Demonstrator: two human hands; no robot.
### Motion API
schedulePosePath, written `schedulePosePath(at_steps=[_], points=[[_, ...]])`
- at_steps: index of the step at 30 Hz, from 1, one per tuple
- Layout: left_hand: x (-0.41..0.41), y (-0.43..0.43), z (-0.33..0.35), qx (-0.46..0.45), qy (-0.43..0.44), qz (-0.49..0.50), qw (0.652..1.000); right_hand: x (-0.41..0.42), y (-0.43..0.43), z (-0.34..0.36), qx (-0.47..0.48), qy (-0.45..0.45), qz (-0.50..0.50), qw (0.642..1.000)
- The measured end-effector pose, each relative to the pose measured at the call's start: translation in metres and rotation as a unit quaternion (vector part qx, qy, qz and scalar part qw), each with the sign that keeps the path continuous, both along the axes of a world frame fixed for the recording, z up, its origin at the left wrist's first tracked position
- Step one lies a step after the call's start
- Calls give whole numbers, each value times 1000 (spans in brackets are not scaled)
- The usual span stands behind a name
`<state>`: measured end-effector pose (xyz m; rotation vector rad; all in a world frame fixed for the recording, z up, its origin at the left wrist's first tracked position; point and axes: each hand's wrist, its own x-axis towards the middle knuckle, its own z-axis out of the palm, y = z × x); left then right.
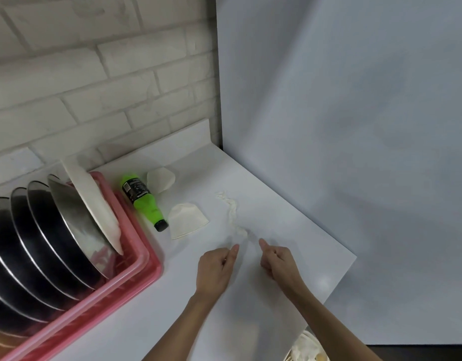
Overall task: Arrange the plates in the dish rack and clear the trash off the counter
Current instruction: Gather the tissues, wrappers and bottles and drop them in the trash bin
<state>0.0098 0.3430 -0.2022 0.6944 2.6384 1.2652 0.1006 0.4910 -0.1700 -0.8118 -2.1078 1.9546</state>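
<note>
A pink dish rack [136, 277] stands on the left of the white counter [289, 230]. In it several steel plates [68, 217] stand on edge, with one white plate [94, 204] leaning at the right end. A twisted strip of thin clear plastic wrap [231, 212] lies on the counter. My left hand [215, 269] and my right hand [279, 264] sit at its near end with fingers curled and thumbs out, and seem to pinch the faint film between them. A green bottle [141, 201] lies on its side beside the rack. Two flattened paper pieces [160, 182] [186, 220] lie near it.
A white brick wall runs behind the rack. A plain grey panel closes off the right side. The counter's right edge runs diagonally, and below it at the bottom right shows the rim of a bin [305, 347] with pale trash inside.
</note>
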Motion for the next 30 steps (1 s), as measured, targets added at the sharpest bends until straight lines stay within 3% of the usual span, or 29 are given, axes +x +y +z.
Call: schedulePosePath(at_steps=[11, 16, 21, 25, 30], points=[[2, -1, 4, 62, -44, 22, 997, -7, 12, -10, 87, -4, 32, 996], [0, 0, 6, 5, -26, 9, 1000, -12, 13, -11, 101, -21, 27, 994], [3, 0, 10, -52, -13, 20, 998, -2, 0, -3, 72, -20, 5, 997], [25, 0, 15, -30, -24, 31, 999, 29, -12, 5, 34, -28, 7, 999], [101, -10, 5, -25, -15, -24, 999, 103, -27, 6, 6, -33, -21, 999]])
